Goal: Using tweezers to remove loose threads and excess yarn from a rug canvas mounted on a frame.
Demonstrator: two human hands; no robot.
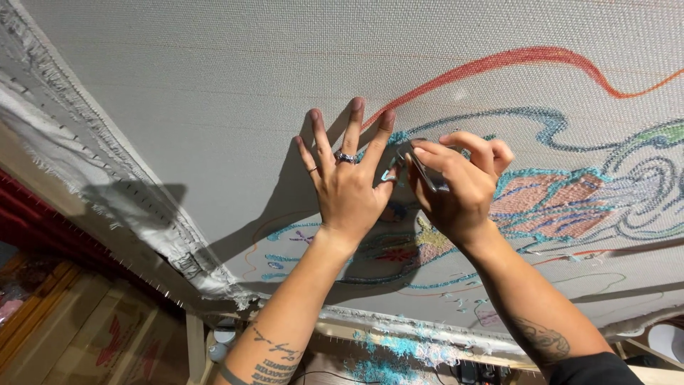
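The left hand (347,187) lies flat on the cloth (214,93), fingers spread wide and pressed against the weave, with rings on two of them. Just beside it, thumb almost touching thumb, the right hand (456,187) is curled and pinches a slim metal tool (425,173) between thumb and forefinger; the tool's tip meets the cloth close to the left thumb, and whether it is scissors or tweezers cannot be told. Both hands work at one spot, where a thick turquoise yarn line (541,121) curls through the design. The cloth is a pale grey, open-weave backing stretched taut over a wooden frame (182,267), and it fills most of the view, tilted steeply. Its upper left stretch is bare weave. To the right of the hands the pattern grows dense: a pink and rust patch (563,203) outlined in turquoise, looping blue-grey lines, a touch of green at the far right edge, and a long red-orange line (527,57) sweeping across the top. Below the hands sit a small yellow shape and a red one, ringed by more turquoise stitches. The cloth's frayed edge folds over the frame on the left. Under the frame lie turquoise yarn scraps (399,349).
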